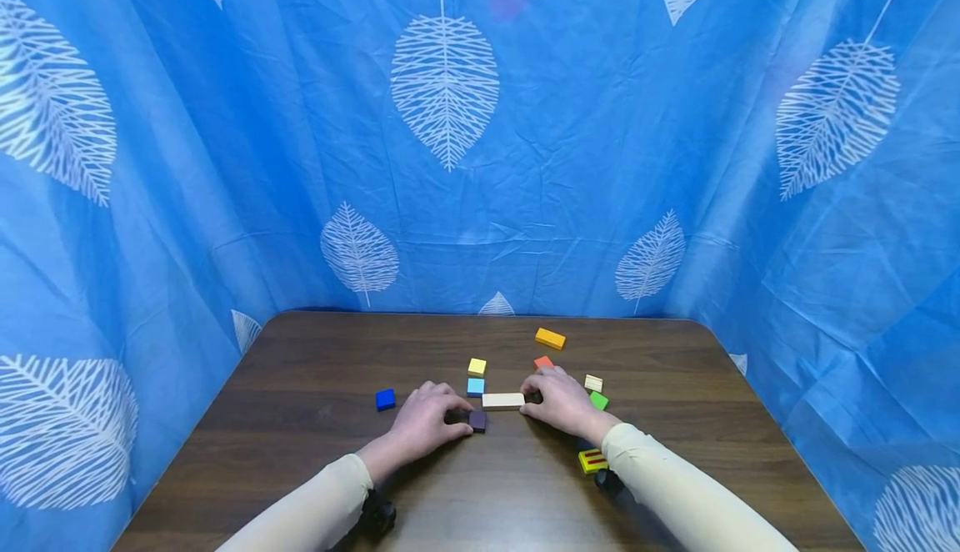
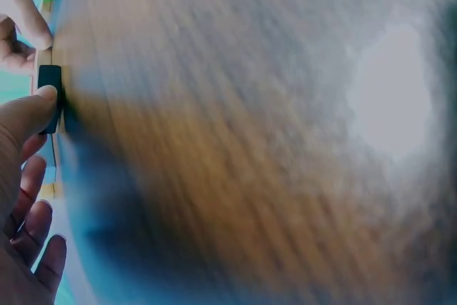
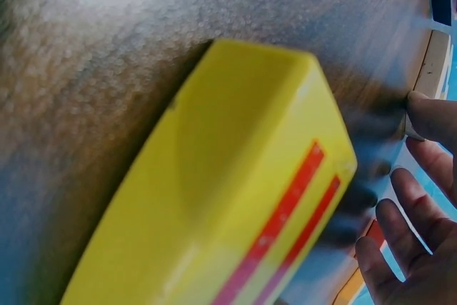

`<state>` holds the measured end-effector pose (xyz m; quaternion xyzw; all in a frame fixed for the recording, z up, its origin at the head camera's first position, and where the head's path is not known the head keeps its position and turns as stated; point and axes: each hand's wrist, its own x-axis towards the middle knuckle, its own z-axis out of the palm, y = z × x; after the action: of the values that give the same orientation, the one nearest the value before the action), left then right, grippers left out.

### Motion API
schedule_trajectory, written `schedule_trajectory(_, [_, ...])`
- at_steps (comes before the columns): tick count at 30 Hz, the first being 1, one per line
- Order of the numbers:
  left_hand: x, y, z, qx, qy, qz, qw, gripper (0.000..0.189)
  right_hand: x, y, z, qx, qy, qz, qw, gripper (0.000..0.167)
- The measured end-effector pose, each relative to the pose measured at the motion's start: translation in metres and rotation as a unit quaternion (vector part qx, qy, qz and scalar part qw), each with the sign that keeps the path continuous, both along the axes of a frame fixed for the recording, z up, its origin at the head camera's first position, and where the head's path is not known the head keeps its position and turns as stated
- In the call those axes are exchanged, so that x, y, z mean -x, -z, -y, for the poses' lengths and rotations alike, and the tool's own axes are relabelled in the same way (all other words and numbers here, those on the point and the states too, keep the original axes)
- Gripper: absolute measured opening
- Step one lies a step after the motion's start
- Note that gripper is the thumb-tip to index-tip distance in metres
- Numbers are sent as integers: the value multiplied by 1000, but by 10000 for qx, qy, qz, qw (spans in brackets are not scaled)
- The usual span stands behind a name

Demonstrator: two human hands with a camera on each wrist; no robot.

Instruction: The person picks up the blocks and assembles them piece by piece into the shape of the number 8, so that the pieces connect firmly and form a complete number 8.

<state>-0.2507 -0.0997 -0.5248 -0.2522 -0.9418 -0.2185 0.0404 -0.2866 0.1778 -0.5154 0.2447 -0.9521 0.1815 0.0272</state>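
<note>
While I hold the person's left hand [image 1: 426, 423] in view from the head camera, I see its thumb and forefinger pinching a small, dark purple, square-looking block [image 1: 477, 422], with the other fingers loosely bent and apart in the left wrist view. I find the right hand [image 1: 558, 403] pinching the right end of a long cream rectangular block [image 1: 503, 402] between thumb and forefinger, its remaining fingers spread and relaxed. That cream bar lies on the dark brown wood-grain table [image 1: 300, 385], and I place the purple block just off its left end, on the near side; my right wrist view shows a slight gap between them. Behind that same end I have a light blue block [image 1: 476, 387], with a pale yellow block [image 1: 477, 367] beyond it. I can't tell whether light blue and cream touch. A dark blue block [image 1: 386, 400] sits left of the left hand. Around the right hand I count a red-orange block [image 1: 543, 363], partly hidden, a cream striped block [image 1: 593, 383], a green block [image 1: 598, 401] and, near the wrist, a yellow block with red stripes [image 1: 591, 461]. An orange rectangular block [image 1: 551, 338] lies farthest back.
</note>
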Motion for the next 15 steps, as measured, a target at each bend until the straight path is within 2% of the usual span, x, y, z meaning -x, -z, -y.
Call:
schedule_trajectory(8, [2, 0, 5, 38, -137, 91, 9999, 28, 0, 1, 1, -11, 121, 42, 9999, 20])
schedule_trajectory(15, [4, 2, 5, 18, -117, 35, 9999, 28, -1, 2, 2, -11, 199, 62, 9998, 20])
